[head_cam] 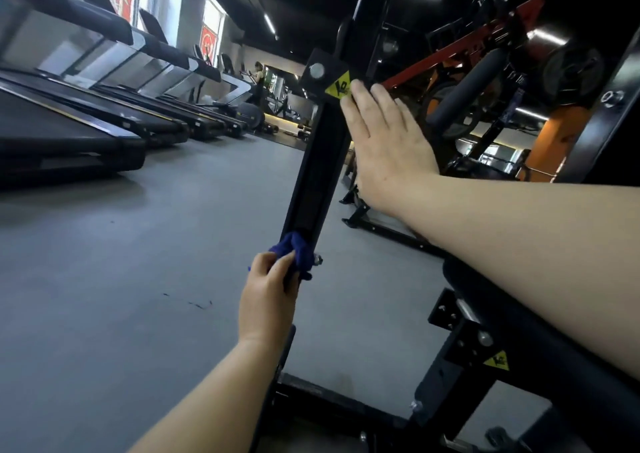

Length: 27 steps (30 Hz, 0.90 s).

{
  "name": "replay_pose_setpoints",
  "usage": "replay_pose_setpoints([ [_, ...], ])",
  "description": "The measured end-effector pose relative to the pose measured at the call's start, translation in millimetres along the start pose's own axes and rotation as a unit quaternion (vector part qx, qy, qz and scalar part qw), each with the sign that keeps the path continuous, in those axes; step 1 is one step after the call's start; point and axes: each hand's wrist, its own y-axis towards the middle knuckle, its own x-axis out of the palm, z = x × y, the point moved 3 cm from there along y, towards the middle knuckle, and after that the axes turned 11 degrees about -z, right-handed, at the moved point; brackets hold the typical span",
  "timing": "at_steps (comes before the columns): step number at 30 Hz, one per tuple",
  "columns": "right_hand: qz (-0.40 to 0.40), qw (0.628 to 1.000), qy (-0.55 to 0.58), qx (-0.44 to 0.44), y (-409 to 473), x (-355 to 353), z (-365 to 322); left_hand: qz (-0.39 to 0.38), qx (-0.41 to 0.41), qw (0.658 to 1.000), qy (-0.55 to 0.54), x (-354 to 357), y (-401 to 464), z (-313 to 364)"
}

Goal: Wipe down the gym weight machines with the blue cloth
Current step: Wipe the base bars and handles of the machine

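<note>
A black weight machine stands right in front of me, its slanted black bar (320, 161) running from a plate with a yellow warning sticker (338, 88) down toward the floor. My left hand (268, 296) grips the bunched blue cloth (294, 253) and presses it against the lower part of that bar. Higher up, my right hand (381, 140) lies flat with straight fingers against the bar's right side, its fingertips just below the sticker. It holds nothing.
Several treadmills (86, 123) line the left side on the grey floor (138, 262). The machine's black base frame (346, 404) and a second yellow sticker (496, 360) lie at lower right. Red and orange racks (464, 64) stand behind. A person (259, 78) exercises far back.
</note>
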Motion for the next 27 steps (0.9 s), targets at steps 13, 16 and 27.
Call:
replay_pose_setpoints([
  [13,0.189,0.896,0.39,0.098,-26.2,57.9,-89.1,-0.037,-0.025,0.999,-0.004,27.4,-55.1,-87.4],
  [16,0.131,0.794,0.551,0.219,-20.0,69.9,-93.7,-0.054,-0.082,0.994,-0.039,31.6,-70.5,-99.5],
  [27,0.049,0.782,0.574,0.238,-51.6,133.6,-138.7,-0.19,-0.118,0.972,0.077,46.4,-133.5,-177.4],
])
